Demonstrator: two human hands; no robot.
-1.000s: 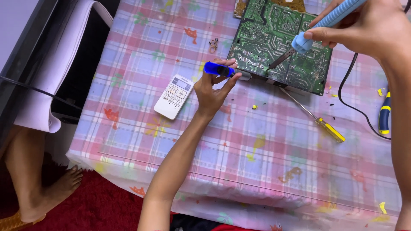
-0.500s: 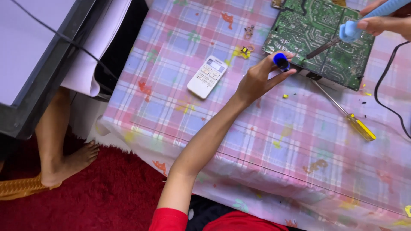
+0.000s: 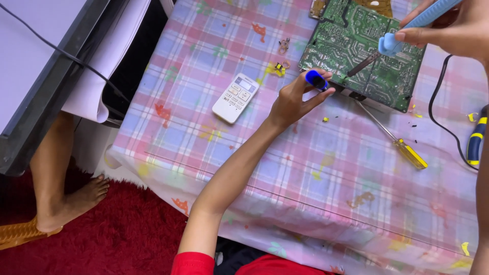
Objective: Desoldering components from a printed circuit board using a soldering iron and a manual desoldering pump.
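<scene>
A: Left hand [image 3: 291, 102]?
B: Fingers clamping a blue tool [image 3: 316, 80] at the board's [image 3: 356, 46] near edge, on the counter [image 3: 285, 168].
A: Right hand [image 3: 453, 33]?
B: Gripping a soldering iron [image 3: 407, 28], tip resting on the board.

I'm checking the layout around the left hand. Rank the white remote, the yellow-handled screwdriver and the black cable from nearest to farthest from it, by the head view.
From the left hand:
1. White remote, just to its left on the tablecloth.
2. Yellow-handled screwdriver, to its right, below the green circuit board.
3. Black cable, farther right, near the table's edge.
</scene>
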